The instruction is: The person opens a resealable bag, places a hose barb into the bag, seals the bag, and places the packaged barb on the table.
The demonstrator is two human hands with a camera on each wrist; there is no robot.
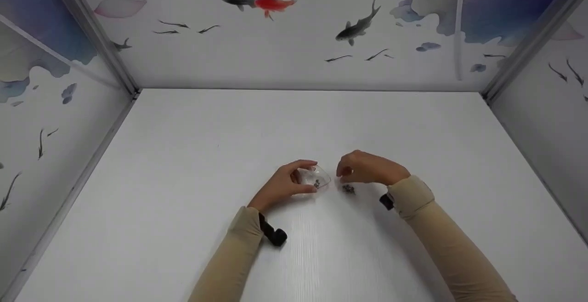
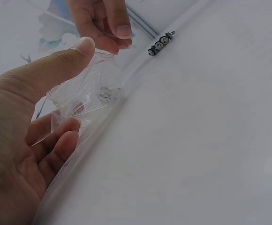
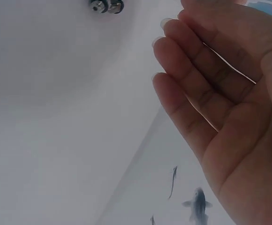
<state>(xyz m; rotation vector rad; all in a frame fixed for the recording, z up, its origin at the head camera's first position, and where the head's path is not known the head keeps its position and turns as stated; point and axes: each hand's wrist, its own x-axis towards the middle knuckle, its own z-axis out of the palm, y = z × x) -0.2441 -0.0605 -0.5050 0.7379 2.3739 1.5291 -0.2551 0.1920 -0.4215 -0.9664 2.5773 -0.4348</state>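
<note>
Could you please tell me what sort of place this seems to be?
Probably an enclosed work booth: a plain white table is bordered by upright walls printed with fish, and grey framing strips run up the corners.

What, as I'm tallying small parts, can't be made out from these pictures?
- Number of metal parts on the table: too small in the head view; cropped by the top edge in the right wrist view.
- Exact contents of the clear bag: blurred behind creased plastic in the left wrist view.
- Whether the right hand pinches anything: its own fingers hide this in the head view.
</note>
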